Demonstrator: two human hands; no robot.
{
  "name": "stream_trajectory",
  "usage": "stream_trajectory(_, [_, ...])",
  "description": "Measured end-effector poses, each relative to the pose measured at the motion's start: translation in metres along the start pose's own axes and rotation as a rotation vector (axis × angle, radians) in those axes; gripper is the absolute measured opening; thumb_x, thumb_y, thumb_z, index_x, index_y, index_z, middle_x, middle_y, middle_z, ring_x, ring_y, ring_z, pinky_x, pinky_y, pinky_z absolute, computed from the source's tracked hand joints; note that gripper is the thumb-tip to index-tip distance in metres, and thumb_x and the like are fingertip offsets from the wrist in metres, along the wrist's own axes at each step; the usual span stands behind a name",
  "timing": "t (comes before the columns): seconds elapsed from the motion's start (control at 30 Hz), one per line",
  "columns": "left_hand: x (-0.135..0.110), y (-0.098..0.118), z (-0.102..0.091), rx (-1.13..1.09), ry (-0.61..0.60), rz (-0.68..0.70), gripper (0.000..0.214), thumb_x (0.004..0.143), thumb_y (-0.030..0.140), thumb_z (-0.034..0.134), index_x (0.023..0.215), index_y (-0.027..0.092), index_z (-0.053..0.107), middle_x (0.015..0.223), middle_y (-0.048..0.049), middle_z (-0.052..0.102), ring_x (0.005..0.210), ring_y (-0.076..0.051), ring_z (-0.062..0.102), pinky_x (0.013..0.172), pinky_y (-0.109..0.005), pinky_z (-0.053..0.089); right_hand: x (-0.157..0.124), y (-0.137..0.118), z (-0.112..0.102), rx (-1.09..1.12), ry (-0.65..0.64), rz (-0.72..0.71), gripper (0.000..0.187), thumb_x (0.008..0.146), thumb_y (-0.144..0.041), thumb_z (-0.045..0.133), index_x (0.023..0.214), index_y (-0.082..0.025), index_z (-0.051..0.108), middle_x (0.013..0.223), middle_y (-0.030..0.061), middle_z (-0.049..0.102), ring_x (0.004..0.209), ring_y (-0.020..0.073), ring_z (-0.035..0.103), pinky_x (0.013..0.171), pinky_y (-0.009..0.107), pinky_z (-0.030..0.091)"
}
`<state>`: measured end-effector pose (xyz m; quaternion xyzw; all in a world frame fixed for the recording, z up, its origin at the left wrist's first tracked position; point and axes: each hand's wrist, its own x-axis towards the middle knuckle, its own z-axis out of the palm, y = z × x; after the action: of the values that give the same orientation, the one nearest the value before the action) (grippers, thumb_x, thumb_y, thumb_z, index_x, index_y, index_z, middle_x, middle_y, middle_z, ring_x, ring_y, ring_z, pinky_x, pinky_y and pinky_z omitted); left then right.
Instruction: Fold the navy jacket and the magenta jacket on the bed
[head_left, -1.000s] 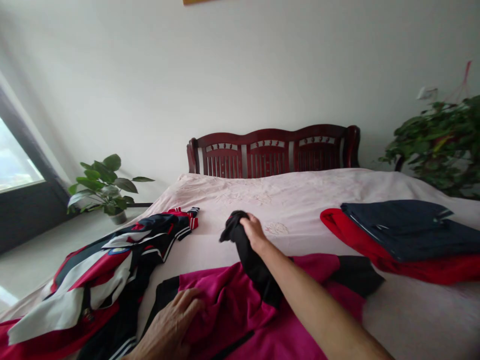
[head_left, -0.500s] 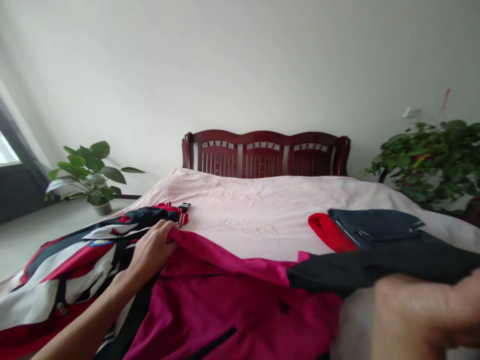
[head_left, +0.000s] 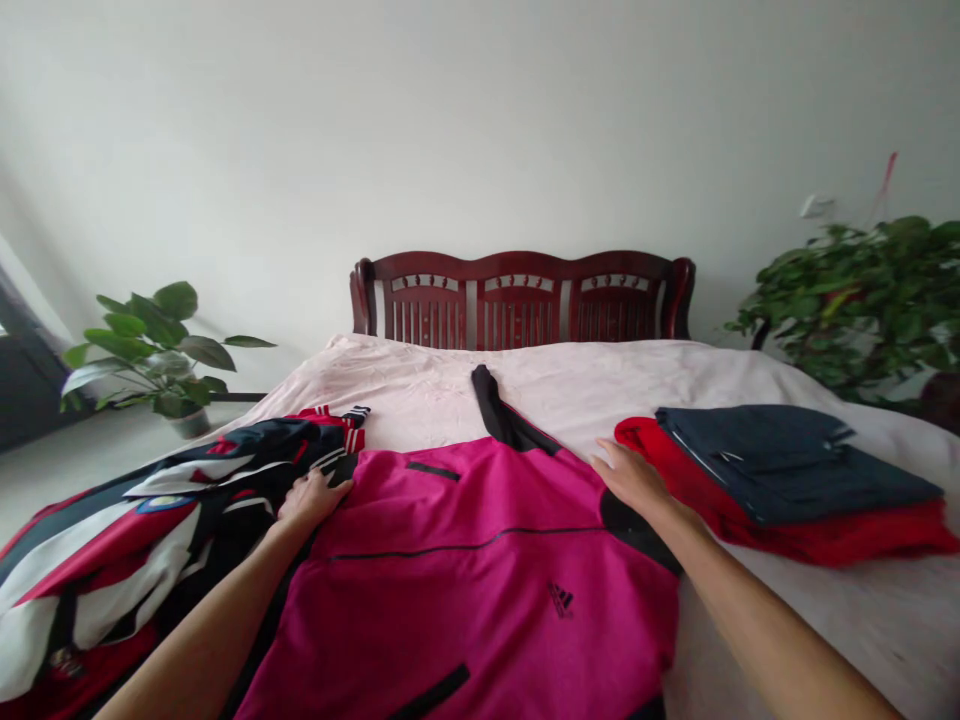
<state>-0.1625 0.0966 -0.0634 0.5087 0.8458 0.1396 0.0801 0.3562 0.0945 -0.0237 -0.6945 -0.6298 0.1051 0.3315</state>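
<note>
A magenta jacket [head_left: 480,580] with black trim and a small black logo lies spread on the bed, its front zip running sideways. One black sleeve [head_left: 504,412] stretches away toward the headboard. My left hand [head_left: 315,497] has its fingers curled on the jacket's black-edged left side, next to a pile of clothes. At the jacket's upper right, by its black shoulder part [head_left: 637,528], my right hand [head_left: 630,475] has its fingers stretched out and apart, near that edge.
Red, white and navy garments [head_left: 142,540] lie heaped on the left. A folded stack, navy cloth [head_left: 787,460] over red cloth [head_left: 840,545], sits right on the pink bedsheet [head_left: 405,395]. Behind is a wooden headboard [head_left: 517,300]. Potted plants [head_left: 161,345] stand at both sides.
My right hand has moved left and away from me, from the near right edge to the jacket's upper right. The black sleeve swung from the right, over the folded stack, to point toward the headboard.
</note>
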Motion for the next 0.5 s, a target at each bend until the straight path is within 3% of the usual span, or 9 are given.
stream_trajectory(0.07, [0.005,-0.012,0.01,-0.017,-0.049,-0.01,0.072,0.076,0.067,0.055,0.114,0.007,0.067,0.116,-0.0275,0.067,0.105,-0.044,0.067,0.082,-0.048,0.054,-0.025,0.04,0.009,-0.344,-0.117,0.135,0.043,0.091,-0.041,0.052,0.118,-0.01,0.065,0.124,0.0241,0.066,0.119,0.0366,0.06,0.101,0.051,0.044])
stream_trajectory(0.17, [0.014,-0.018,0.013,-0.073,-0.101,0.044,0.054,0.073,0.063,0.063,0.095,0.015,0.072,0.097,-0.0158,0.075,0.095,-0.034,0.071,0.078,-0.037,0.055,-0.036,0.071,0.009,-0.628,-0.209,0.115,0.045,0.096,-0.046,0.043,0.118,-0.012,0.065,0.12,0.0217,0.068,0.114,0.0348,0.063,0.091,0.045,0.048])
stream_trajectory(0.27, [0.017,-0.019,0.011,-0.115,-0.051,0.05,0.05,0.076,0.058,0.062,0.105,0.018,0.07,0.099,-0.0124,0.076,0.093,-0.032,0.072,0.075,-0.035,0.055,-0.029,0.083,0.0,-0.678,-0.191,0.065,0.039,0.097,-0.044,0.044,0.116,-0.018,0.065,0.113,0.0167,0.072,0.105,0.0321,0.068,0.082,0.041,0.05])
stream_trajectory(0.4, [0.011,-0.019,0.019,-0.139,0.057,0.026,0.061,0.081,0.057,0.055,0.129,0.019,0.058,0.121,-0.0167,0.071,0.108,-0.036,0.068,0.081,-0.041,0.054,-0.026,0.092,-0.009,-0.676,-0.156,0.198,0.04,0.097,-0.045,0.042,0.12,-0.021,0.065,0.116,0.016,0.072,0.105,0.0336,0.068,0.081,0.043,0.051])
stream_trajectory(0.5, [0.003,-0.022,0.025,-0.162,0.058,0.044,0.057,0.083,0.052,0.054,0.122,0.012,0.062,0.116,-0.0204,0.072,0.107,-0.036,0.069,0.081,-0.041,0.055,-0.037,0.097,-0.012,-0.608,-0.164,0.282,0.042,0.098,-0.04,0.038,0.125,-0.019,0.064,0.123,0.0173,0.069,0.109,0.0334,0.067,0.087,0.045,0.05])
